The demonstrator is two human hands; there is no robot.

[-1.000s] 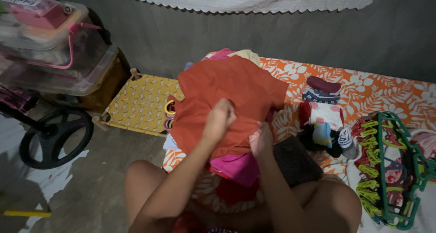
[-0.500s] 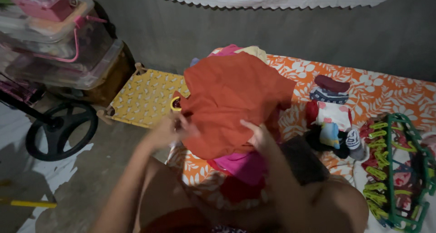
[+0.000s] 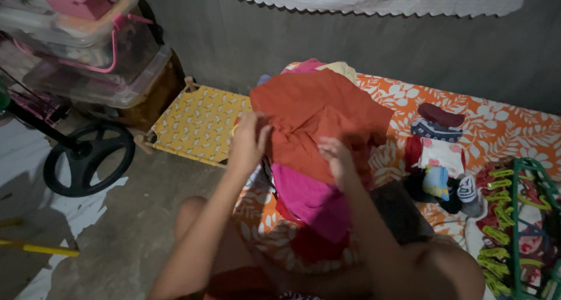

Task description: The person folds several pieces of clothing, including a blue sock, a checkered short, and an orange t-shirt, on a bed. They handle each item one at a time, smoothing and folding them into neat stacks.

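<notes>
Orange shirt point(image 3: 320, 121): we've got it lying on top of the clothes pile, spread out and crumpled, on the orange flowered sheet point(image 3: 502, 130). Its long side runs roughly from the near-left corner up toward the far right.

Left hand point(image 3: 248, 142): fingers curled in at the shirt's left edge. Looks like we're pinching the fabric there, but the fingertips are turned away, so we honestly can't tell how firm that hold is.

Right hand point(image 3: 338, 158): fingers loosely spread, resting on the shirt's near edge, more pressing than gripping. Nothing closed inside it that we can see.

Which way it lies: the bulk of the shirt sits beyond and between both hands, so each hand is on a near corner. The left one is closer to the side hem, the right one to the bottom middle.

Pink cloth point(image 3: 312, 200): just under the shirt, poking out toward us below the right hand.

Folded stack point(image 3: 435, 154): small folded pieces and socks, off to the right, well apart from the hands.

Green clip hanger point(image 3: 526, 218): far right edge of the sheet.

Yellow cot point(image 3: 198, 121): left of the pile, beside the left hand.

Plastic bins point(image 3: 87, 42): stacked at far left, with a black wheel point(image 3: 87, 157) below.
</notes>
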